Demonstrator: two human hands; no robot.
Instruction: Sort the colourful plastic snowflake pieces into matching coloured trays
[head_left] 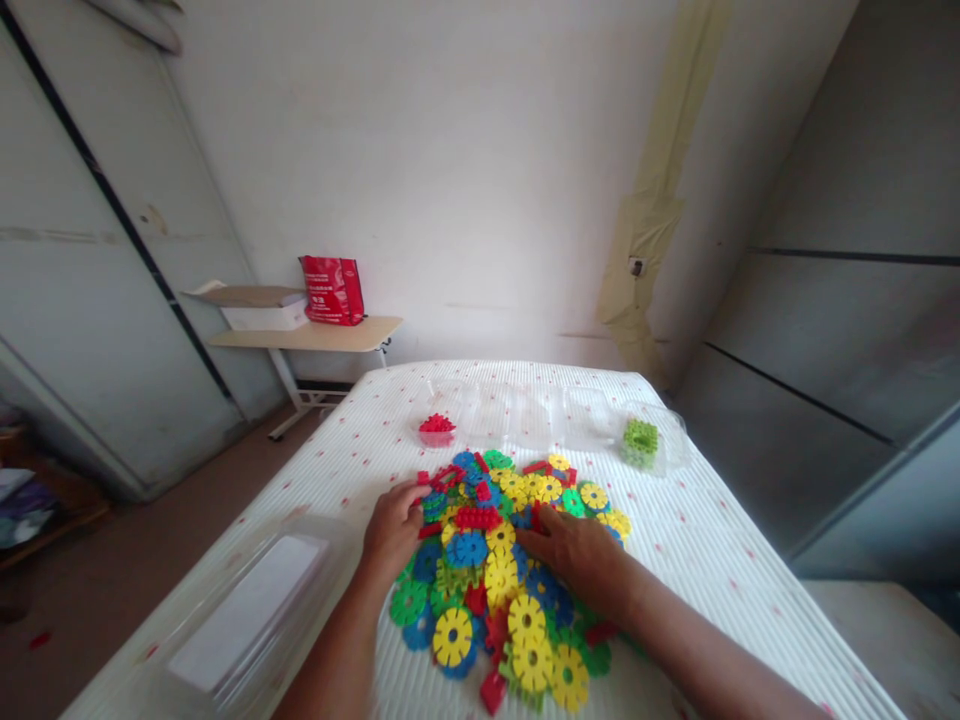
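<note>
A mixed pile of plastic snowflake-style building pieces lies in front of me, with yellow notched discs (pixel 454 637), blue discs (pixel 466 548), green discs (pixel 409 602) and red pieces (pixel 478 518). My left hand (pixel 391 530) rests at the pile's left edge, its fingers apart and touching pieces there. On the other side, my right hand (pixel 583 552) reaches palm down into the pile. Its thumb and forefinger are apart, beside a small red piece (pixel 535 517); the other fingertips are partly hidden.
Behind the pile stretches a clear compartment tray (pixel 517 415) with a red cluster (pixel 436 428) at its left end and a green cluster (pixel 640 440) at its right. A clear plastic box (pixel 247 620) lies left. Farther back, a side table (pixel 337 336) bears a red bag (pixel 333 292).
</note>
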